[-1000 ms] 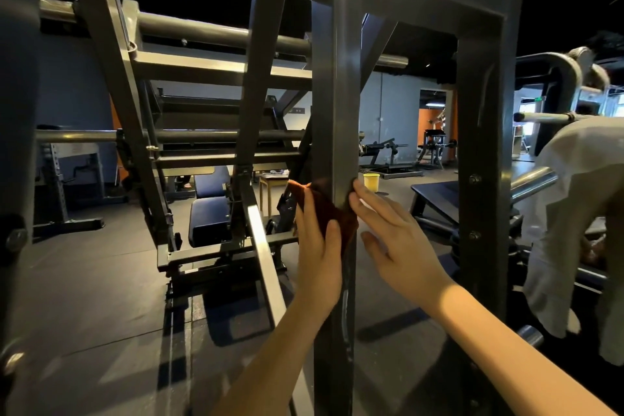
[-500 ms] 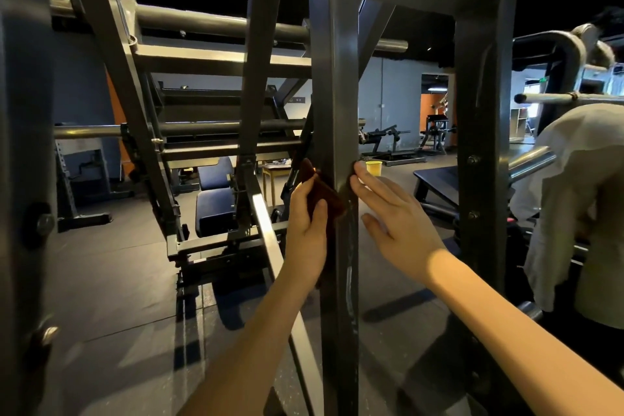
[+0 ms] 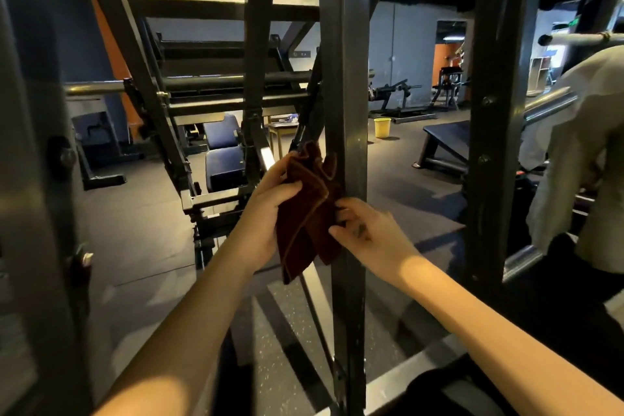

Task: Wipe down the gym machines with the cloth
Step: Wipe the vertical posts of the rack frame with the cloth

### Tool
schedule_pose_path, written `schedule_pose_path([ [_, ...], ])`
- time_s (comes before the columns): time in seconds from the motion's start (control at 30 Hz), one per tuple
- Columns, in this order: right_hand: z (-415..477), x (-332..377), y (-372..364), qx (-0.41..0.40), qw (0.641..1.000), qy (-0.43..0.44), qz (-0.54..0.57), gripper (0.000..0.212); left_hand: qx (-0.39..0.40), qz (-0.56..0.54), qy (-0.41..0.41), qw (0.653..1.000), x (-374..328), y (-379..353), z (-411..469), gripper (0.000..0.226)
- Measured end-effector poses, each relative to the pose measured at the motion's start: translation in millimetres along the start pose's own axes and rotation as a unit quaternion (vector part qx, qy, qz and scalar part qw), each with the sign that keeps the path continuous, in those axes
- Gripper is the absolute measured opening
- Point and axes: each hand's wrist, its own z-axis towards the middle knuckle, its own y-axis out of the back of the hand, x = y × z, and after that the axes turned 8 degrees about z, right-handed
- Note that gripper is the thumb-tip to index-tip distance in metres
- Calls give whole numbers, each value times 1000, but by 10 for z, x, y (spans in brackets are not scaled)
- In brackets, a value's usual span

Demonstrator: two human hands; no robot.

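Head view. Left grip [image 3: 266,209] is curled round the dark red cloth [image 3: 305,213]; right grip [image 3: 368,233] pinches its other edge. Cloth hangs bunched between both, right beside the steel post [image 3: 347,78]; contact unclear. Reads as a refold, mid-task. No wipe marks legible on metal. Likely left: frame bars [image 3: 223,3] and padded seat [image 3: 223,159] beyond the left grip.

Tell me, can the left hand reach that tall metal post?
Probably yes: the left hand grips the cloth right beside the post, and nothing stands between them.
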Motion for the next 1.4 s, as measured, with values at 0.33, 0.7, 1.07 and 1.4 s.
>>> schedule_pose_path([
  [0.33,28,99,-16,34,979,-107,168,4,-9,-102,74,992,80,83,-161,28],
  [0.7,118,149,202,-44,973,-210,83,13,-103,332,70,935,208,92,-169,10],
  [1.07,104,375,-10,-71,872,-315,367,16,-166,349,-16,922,449,-277,-296,14],
  [1.4,-95,326,70,-79,935,-203,281,7,-75,245,3,967,229,-280,-317,12],
])
